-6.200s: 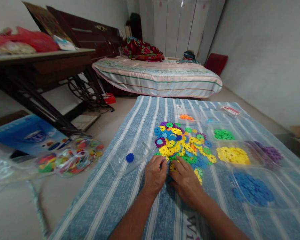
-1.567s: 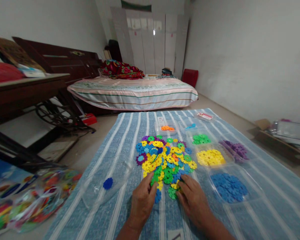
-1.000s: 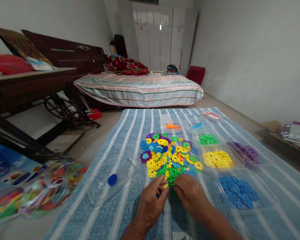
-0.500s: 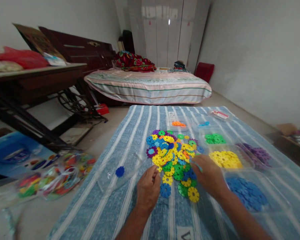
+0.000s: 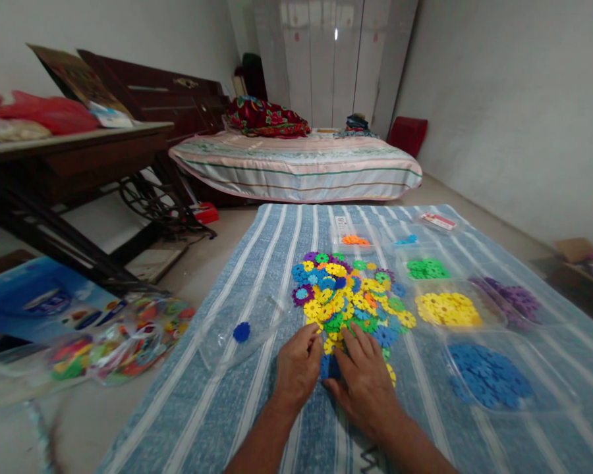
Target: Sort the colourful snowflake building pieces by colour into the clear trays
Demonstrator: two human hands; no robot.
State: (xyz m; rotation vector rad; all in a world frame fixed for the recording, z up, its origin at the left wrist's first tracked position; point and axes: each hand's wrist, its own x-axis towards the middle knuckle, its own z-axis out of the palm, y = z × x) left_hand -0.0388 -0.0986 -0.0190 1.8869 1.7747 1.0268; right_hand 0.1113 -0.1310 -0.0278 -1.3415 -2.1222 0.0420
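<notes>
A mixed pile of flower-shaped plastic discs (image 5: 333,304), yellow, green, blue, purple and orange, lies in the middle of the table. At its near left edge is my left hand (image 5: 298,365), fingers curled closed; whatever they hold, if anything, is hidden. My right hand (image 5: 366,378) rests palm down on the near part of the pile, fingers stretched forward and somewhat apart. Blue pieces show between the two hands, partly covered. Right of the pile stand clear boxes of sorted discs: yellow discs (image 5: 449,309), blue discs (image 5: 491,375), green discs (image 5: 427,268) and purple discs (image 5: 516,301).
One dark blue disc (image 5: 242,332) lies in a clear tray (image 5: 212,352) at the left. Farther back are orange discs (image 5: 356,240), a few light blue discs (image 5: 406,239) and a small red-and-white box (image 5: 439,221). Bags of colourful pieces (image 5: 133,345) lie on the floor left.
My right hand has moved left from the pile's right side to its near middle, beside my left hand. Some discs at the near right are now covered. My left hand stays nearly in place.
</notes>
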